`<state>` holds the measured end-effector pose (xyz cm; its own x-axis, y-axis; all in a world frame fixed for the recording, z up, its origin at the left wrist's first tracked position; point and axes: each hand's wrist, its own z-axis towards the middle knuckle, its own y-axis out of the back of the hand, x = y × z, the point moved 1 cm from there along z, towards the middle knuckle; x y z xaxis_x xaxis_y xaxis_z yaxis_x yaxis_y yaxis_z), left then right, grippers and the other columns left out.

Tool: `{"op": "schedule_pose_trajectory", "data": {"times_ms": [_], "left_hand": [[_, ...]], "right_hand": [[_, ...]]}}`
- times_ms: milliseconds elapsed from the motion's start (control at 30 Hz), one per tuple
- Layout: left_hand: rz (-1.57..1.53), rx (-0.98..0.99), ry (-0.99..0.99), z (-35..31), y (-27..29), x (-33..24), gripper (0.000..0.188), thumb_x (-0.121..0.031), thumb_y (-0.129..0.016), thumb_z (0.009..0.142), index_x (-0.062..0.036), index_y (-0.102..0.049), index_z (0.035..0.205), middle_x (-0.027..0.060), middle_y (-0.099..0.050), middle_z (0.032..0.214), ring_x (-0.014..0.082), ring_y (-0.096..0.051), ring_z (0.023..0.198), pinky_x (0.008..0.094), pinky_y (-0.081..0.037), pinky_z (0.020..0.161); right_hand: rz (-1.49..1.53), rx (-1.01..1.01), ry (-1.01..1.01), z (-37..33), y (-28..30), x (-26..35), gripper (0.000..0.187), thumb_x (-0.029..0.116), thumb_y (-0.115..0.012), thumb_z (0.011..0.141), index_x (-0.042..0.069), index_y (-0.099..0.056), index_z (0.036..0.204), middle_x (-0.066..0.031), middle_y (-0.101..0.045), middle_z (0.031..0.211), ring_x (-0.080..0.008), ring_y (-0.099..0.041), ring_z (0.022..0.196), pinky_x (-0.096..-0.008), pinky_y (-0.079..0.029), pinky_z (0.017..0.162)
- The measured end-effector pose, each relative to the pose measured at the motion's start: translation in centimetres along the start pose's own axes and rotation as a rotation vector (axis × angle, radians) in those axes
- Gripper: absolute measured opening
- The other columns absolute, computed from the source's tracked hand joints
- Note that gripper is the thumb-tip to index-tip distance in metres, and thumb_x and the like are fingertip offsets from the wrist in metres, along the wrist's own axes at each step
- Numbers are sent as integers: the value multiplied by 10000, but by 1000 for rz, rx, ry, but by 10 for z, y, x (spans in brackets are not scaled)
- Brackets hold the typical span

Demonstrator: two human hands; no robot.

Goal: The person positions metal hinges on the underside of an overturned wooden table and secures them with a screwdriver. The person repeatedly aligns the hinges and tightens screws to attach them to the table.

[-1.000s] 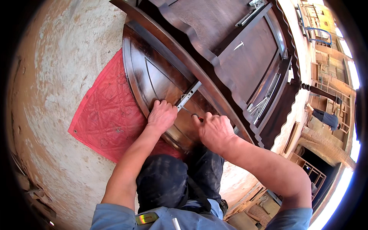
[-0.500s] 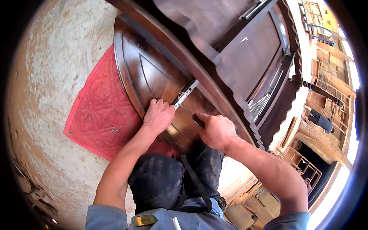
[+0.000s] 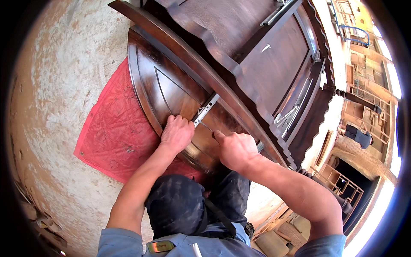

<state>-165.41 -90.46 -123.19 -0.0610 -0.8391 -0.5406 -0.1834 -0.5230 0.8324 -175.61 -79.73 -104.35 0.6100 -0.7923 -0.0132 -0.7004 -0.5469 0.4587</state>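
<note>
left hand point(image 3: 177, 134) fingers curled on metal strip point(image 3: 206, 110); right hand point(image 3: 234, 148) fisted on tool

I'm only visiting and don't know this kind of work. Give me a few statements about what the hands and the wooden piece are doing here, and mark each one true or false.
1. The left hand rests on the dark wooden panel beside a narrow metal strip. True.
2. The panel lies partly over a blue cloth. False: the cloth beneath it is red.
3. The right hand is closed in a fist, thumb stretched toward the strip. True.
4. Both hands are lifted well clear of the wood. False: both are down on the panel.
5. The ground around the cloth is pale and rough. True.
6. The metal strip lies loose on the red cloth. False: it sits on the wooden panel, between the hands and the larger furniture.
</note>
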Motion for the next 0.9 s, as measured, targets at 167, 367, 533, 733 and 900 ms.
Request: {"op": "schedule_pose_trajectory", "data": {"times_ms": [167,367,533,733,900], "left_hand": [[-8,5,-9,-3,-1,2,108,-151,-601,839,-111,-660,757,66,-638,750,252,-600,835,414,-403,785],[-34,-141,-59,-3,-4,6,139,-153,-637,797,-112,-610,666,63,-601,686,261,-588,756,427,-410,725],[-1,-82,-47,0,-1,0,123,-161,-637,798,-106,-634,687,74,-625,704,262,-596,769,432,-412,735],[66,-103,-41,5,-4,-5,144,-181,-622,815,-105,-654,697,81,-650,710,270,-619,749,450,-423,721],[93,-114,2,3,-3,-9,186,-217,-623,823,-98,-658,685,94,-683,729,284,-638,754,464,-436,725]], "right_hand": [[11,24,-31,8,4,2,431,204,-567,896,134,-600,1320,-197,-718,848,-393,-706,822,-485,-555,740],[231,2,-127,5,13,5,346,209,-593,856,173,-703,1182,-181,-735,952,-381,-707,917,-467,-567,820],[210,36,-112,-5,3,7,318,148,-528,894,38,-642,1170,-191,-736,962,-361,-720,951,-455,-577,809],[383,-25,-158,-3,-3,-2,248,158,-559,880,22,-717,1015,-200,-741,991,-346,-727,954,-433,-586,808],[420,-163,-163,-15,-28,6,239,159,-532,915,41,-716,1012,-196,-741,1000,-343,-729,959,-436,-590,807]]}}
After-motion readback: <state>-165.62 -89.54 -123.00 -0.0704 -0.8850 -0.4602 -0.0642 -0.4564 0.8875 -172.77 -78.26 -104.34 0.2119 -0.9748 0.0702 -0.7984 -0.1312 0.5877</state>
